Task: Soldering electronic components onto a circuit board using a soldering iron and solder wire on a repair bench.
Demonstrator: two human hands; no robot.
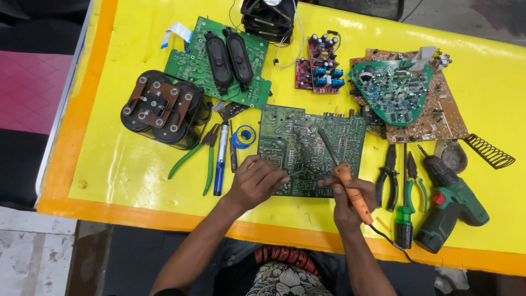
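Right hand [346,204] clamped on orange soldering iron [350,189], left hand [256,181] fingers together on green circuit board [309,148]

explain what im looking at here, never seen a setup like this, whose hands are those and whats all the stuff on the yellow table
This is one picture from a camera worn on a person's head, looking down at their own two bare hands over a yellow table. The right hand holds an orange-handled soldering iron, its tip over a green circuit board. The left hand rests on that board's near edge, fingers pinched together. Around it lie other circuit boards, one carrying two black oval speakers, a black cluster of cylinders, green-handled pliers, a blue spool of solder, and to the right more pliers, a screwdriver and a green drill.
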